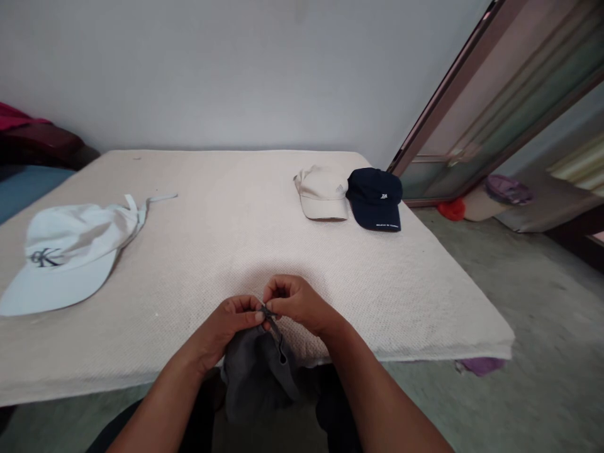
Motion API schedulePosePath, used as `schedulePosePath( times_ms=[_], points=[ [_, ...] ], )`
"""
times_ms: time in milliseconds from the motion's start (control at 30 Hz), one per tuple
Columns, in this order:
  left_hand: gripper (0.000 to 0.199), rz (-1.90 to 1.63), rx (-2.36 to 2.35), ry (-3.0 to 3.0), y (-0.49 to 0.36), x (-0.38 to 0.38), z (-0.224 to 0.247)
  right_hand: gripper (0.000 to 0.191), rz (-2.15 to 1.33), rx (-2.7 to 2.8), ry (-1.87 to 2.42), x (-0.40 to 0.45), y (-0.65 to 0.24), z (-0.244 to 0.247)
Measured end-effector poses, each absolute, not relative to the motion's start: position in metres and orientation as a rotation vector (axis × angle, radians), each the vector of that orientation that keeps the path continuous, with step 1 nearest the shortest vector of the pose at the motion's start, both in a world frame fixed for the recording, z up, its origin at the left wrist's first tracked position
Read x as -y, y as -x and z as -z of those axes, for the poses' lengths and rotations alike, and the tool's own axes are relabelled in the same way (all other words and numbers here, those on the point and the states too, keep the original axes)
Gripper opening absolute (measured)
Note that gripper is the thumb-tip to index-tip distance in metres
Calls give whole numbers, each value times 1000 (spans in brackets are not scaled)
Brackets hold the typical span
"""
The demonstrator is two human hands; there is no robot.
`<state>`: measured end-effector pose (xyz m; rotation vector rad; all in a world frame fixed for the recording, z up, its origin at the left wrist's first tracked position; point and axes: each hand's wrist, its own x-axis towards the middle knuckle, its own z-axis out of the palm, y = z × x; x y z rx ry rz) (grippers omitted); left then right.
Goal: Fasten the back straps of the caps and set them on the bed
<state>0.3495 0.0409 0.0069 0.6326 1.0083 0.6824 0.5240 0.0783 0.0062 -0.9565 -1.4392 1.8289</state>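
Observation:
A dark grey cap (252,371) hangs at the near edge of the covered bed, between my forearms. My left hand (233,324) pinches the strap (270,314) at the cap's back from the left side. From the right, my right hand (297,302) pinches the same strap close to its end, fingertips nearly meeting those of the left. The fingers hide most of the strap's fastening. Below the hands the strap and the cap's edge form a narrow opening. The cap's brim is not visible.
A white cap (78,251) with black letters and loose straps lies at the left. At the back right, a beige cap (323,195) touches a navy cap (375,198). All rest on the cream bedcover (226,220), against a wall. A sliding door (476,113) stands at right.

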Motion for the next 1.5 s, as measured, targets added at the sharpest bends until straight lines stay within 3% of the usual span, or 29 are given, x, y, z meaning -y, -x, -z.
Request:
schedulePosePath(
  times_ms=[700, 967, 1500],
  points=[
    [16, -679, -982, -660, -348, -40, -8, 12, -1916, 1348, 894, -75, -520, -7],
    [16, -689, -989, -636, -349, -41, -6, 12, -1776, 1418, 940, -74, -519, -8],
    [15, -688, -1003, -666, -352, -40, -9, 10, -1913, 1354, 854, -75, -523, -8]
  ],
)
